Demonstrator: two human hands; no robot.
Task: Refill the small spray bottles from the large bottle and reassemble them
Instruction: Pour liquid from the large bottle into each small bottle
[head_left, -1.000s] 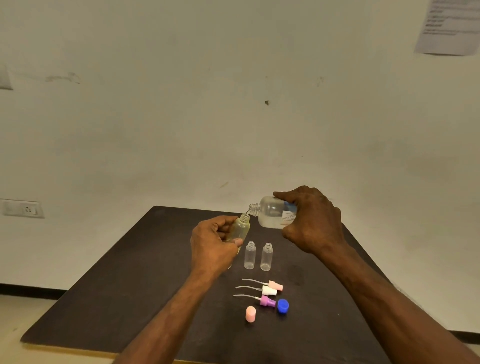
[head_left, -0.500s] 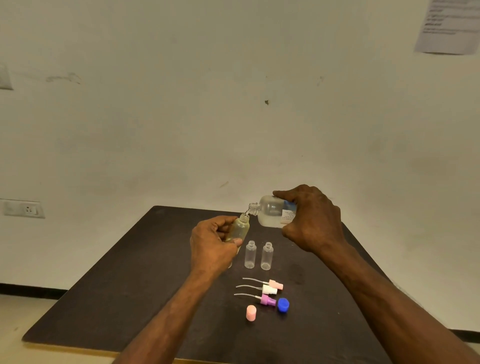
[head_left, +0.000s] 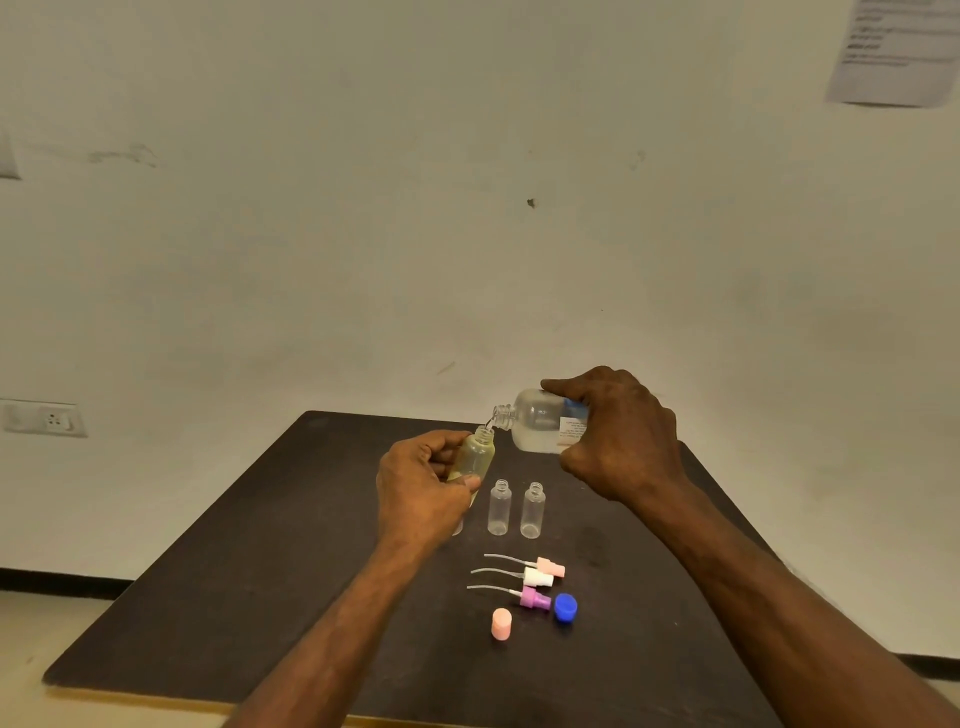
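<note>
My left hand grips a small yellowish spray bottle, tilted with its open neck up to the right. My right hand holds the large clear bottle on its side, its open mouth touching the small bottle's neck. Two empty small clear bottles stand upright on the dark table below. Three spray heads with tubes, pink, white and purple, lie in a row nearer me.
A blue cap lies right of the purple spray head, and a pink cap stands in front. A wall socket is at the left. A paper sheet hangs on the wall at upper right.
</note>
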